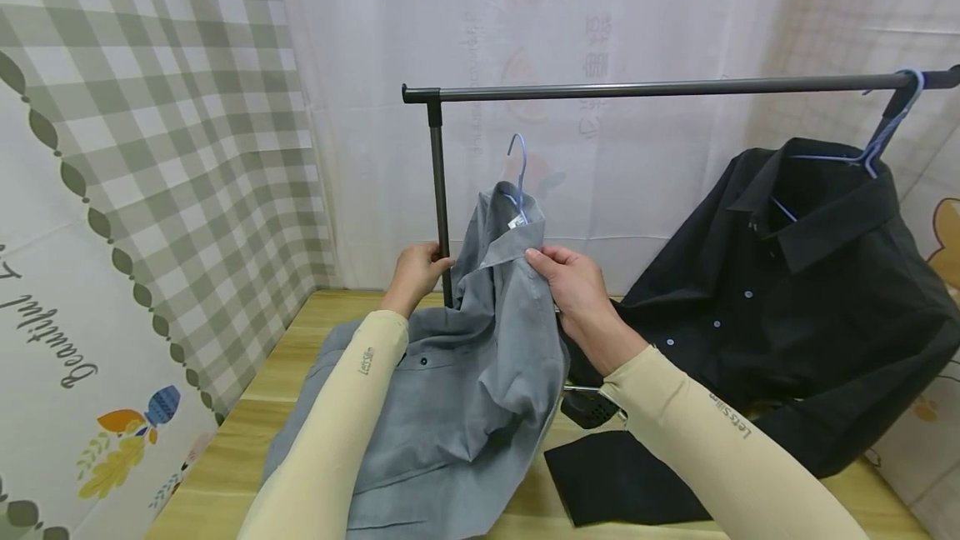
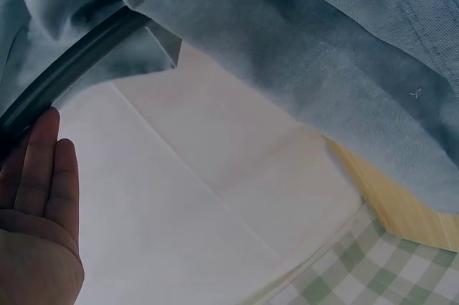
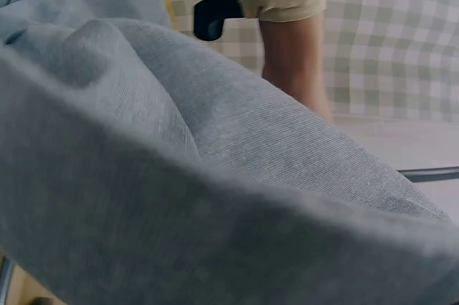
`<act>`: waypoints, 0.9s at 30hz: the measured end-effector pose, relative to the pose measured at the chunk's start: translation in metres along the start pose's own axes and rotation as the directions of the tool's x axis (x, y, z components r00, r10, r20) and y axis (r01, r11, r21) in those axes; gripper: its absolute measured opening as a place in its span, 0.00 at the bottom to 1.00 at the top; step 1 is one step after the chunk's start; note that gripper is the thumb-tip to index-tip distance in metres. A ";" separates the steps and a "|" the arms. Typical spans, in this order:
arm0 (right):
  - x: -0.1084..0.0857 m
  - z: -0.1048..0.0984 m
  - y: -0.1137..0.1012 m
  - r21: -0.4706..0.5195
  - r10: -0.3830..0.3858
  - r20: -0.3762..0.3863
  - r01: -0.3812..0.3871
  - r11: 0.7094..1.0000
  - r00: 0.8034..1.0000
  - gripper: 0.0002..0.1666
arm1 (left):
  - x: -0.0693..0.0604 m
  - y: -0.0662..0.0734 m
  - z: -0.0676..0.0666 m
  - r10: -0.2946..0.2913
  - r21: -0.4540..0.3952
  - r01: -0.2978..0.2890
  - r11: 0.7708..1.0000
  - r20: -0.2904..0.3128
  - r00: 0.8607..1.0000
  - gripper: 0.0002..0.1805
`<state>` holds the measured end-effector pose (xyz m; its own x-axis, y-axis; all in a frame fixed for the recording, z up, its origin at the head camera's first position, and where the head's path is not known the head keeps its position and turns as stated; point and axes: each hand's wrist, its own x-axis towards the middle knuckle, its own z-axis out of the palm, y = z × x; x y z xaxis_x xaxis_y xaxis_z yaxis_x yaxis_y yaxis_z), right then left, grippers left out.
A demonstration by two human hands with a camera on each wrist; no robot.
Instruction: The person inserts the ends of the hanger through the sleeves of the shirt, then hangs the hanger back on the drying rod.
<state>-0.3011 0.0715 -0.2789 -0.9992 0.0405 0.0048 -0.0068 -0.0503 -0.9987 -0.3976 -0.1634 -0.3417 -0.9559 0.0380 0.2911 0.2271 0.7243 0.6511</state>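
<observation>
A grey-blue shirt (image 1: 480, 407) is draped over the table, its collar (image 1: 517, 244) raised around a blue wire hanger (image 1: 521, 165), whose hook sticks up out of the neck. Just below the collar, my right hand (image 1: 581, 286) pinches the cloth between thumb and fingers. My left hand (image 1: 416, 273) is at the dark upright pole (image 1: 441, 190) of a clothes rack, left of the collar. In the left wrist view its visible fingers (image 2: 44, 169) are straight beside the pole; thumb and index finger are out of sight there. The shirt cloth (image 3: 215, 125) hides my right hand in the right wrist view.
The rack's horizontal bar (image 1: 645, 90) runs above the shirt. A black shirt (image 1: 810, 273) hangs from it on a blue hanger (image 1: 892, 119) at the right. A flat black piece (image 1: 622, 482) lies on the wooden table (image 1: 225, 448). A checked curtain (image 1: 195, 132) stands at the left.
</observation>
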 end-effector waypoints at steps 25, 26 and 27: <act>0.011 0.037 -0.076 0.002 -0.098 0.000 0.098 0.995 0.995 0.20 | 0.001 0.001 -0.002 0.043 0.070 -0.042 0.997 -0.016 0.999 0.10; 0.012 0.038 -0.078 -0.004 -0.098 -0.006 0.098 0.995 0.995 0.20 | 0.001 0.001 -0.002 0.038 0.069 -0.037 0.997 -0.014 0.999 0.10; 0.014 0.040 -0.080 -0.005 -0.098 -0.012 0.098 0.995 0.995 0.19 | 0.002 0.001 -0.002 0.033 0.067 -0.032 0.997 -0.014 0.999 0.10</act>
<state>-0.3162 0.0363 -0.1968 -0.9931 0.0577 0.1016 -0.1041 -0.0415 -0.9937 -0.3984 -0.1640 -0.3390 -0.9453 0.0526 0.3220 0.2448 0.7669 0.5933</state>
